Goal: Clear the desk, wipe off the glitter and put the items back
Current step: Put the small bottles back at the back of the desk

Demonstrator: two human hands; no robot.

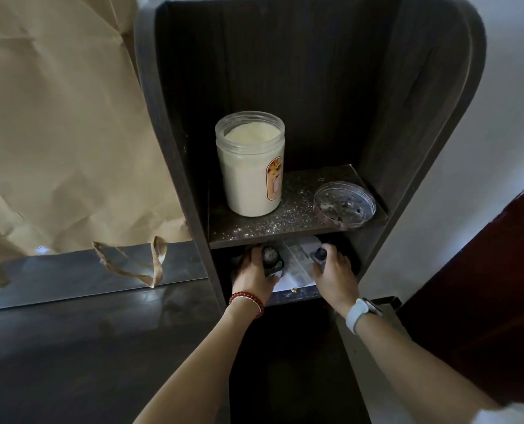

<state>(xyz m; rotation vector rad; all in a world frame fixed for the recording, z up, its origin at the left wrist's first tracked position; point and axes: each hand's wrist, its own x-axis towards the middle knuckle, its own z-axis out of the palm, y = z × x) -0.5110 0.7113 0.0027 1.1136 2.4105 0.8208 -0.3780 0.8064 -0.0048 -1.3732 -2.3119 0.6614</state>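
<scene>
Both hands reach into the lower shelf of a dark shelving unit, directly below the glitter-strewn upper shelf. The step in hand looks like lifting small items out so the surfaces can be wiped. To do it well, each item should come straight out toward the person and stay low, since the upper shelf's front edge sits just above the knuckles; a tilt could shed more glitter or knock the printed sheet lying between the hands.

The left hand has its fingers curled round a small dark container, gripping it from the left side. The right hand pinches another small dark object at its top; what it is cannot be told in the shadow.

On the upper shelf, the open jar of pale powder stands left, and a clear lid lies right, both untouched, with glitter scattered between and in front of them.
</scene>
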